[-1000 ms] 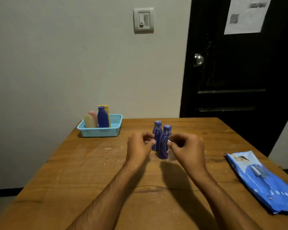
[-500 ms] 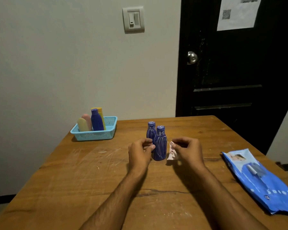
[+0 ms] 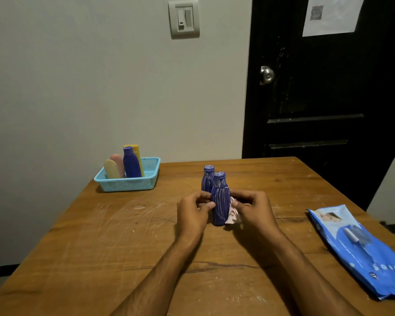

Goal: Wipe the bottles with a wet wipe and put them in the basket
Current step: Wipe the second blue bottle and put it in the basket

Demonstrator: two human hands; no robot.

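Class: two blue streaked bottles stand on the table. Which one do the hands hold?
The nearer bottle, in front; left hand and right hand flank it. The rear bottle stands free.

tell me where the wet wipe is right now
Head view, mid-table: the wet wipe is pinched in the right hand, against the right side of the nearer blue bottle.

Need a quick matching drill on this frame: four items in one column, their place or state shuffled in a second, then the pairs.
Items
1. near blue bottle
2. wet wipe
3. wipes pack
4. yellow bottle

Places or states
A. lying flat at the table's right edge
B. standing in the basket
C. upright on the table, left hand touching it
D. bunched in the right hand

Pairs: 1-C, 2-D, 3-A, 4-B
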